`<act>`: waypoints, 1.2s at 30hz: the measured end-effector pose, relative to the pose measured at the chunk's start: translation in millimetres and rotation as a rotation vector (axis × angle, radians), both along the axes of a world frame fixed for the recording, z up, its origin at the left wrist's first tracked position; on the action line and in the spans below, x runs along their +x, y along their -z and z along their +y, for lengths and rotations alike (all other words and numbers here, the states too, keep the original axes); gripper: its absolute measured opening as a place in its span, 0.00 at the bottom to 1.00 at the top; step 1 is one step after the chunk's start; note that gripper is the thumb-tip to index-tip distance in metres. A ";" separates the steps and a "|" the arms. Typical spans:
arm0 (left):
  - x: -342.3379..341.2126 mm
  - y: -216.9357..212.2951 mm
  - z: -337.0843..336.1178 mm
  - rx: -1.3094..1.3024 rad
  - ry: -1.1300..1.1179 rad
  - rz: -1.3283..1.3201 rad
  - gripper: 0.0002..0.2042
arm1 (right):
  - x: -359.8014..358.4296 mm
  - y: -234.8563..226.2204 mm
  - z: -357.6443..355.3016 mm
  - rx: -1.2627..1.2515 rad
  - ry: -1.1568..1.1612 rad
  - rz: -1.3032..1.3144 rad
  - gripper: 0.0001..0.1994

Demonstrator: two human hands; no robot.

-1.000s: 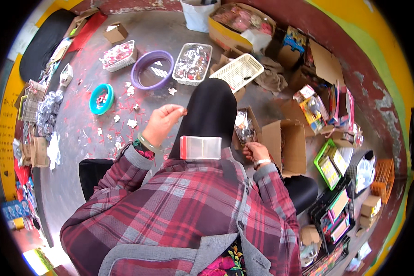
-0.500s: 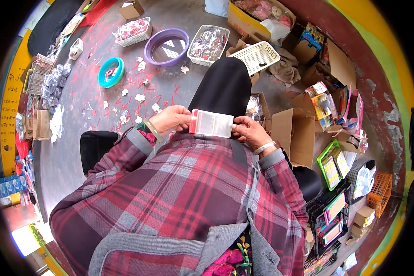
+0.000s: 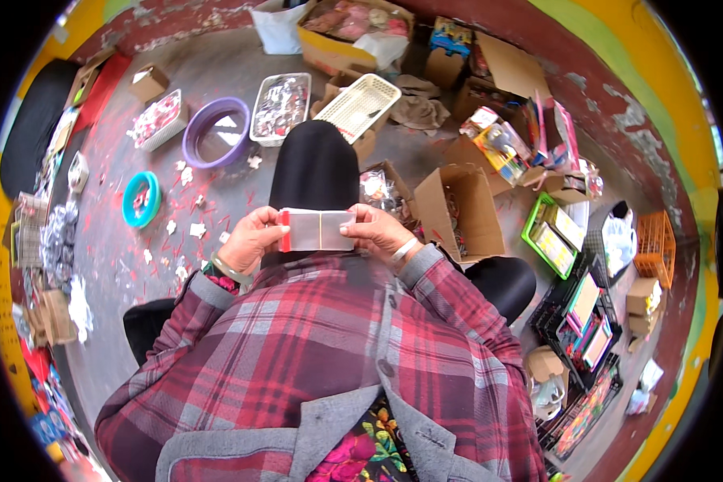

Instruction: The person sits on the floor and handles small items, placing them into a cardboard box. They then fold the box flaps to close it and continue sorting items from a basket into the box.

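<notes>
A bundle of clear plastic bags [image 3: 305, 232] with a red strip at its left end lies flat above my lap. A thin yellowish band crosses its middle. My left hand [image 3: 251, 241] pinches the red end between thumb and fingers. At the other end, my right hand [image 3: 379, 232] grips the clear edge with its thumb on top. The undersides of both hands' fingers are hidden. Just beyond the bundle rises my black-clad knee [image 3: 315, 165].
Ahead on the floor stand a purple basin [image 3: 193, 143], a teal basin [image 3: 127, 201], a basket of small wrapped pieces [image 3: 255, 120] and a cream basket [image 3: 369, 103]. An open cardboard box [image 3: 434, 210] is at my right, with a green crate [image 3: 530, 233] beyond. Red and white scraps litter the floor.
My view has turned rightward, so the surroundings sit further left. The bundle now faces me with its band plainly showing; both hands still hold its ends.
</notes>
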State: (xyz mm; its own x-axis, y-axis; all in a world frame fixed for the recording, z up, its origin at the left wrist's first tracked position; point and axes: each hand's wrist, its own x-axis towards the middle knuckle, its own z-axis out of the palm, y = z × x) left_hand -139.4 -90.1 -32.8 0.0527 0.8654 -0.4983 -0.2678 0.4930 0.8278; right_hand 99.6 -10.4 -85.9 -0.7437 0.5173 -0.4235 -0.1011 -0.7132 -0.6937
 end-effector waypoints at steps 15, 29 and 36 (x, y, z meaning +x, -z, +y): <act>66.6 -28.8 73.1 0.146 0.325 -0.157 0.20 | 78.5 -49.1 -7.0 0.262 0.372 -0.113 0.14; 29.3 -34.8 207.0 0.426 0.215 0.176 0.10 | 119.3 -76.5 -14.9 0.403 0.569 -0.466 0.08; -28.5 77.7 302.6 0.120 -0.104 0.252 0.06 | 215.2 -34.4 -62.3 0.996 0.902 -1.179 0.07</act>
State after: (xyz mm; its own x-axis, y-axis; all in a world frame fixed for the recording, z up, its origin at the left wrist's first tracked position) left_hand -167.8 212.5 -110.5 -0.1521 0.9130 -0.3784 -0.0907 0.3684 0.9252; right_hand 314.8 -72.7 -51.5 0.3210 0.9197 0.2263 0.6347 -0.0315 -0.7721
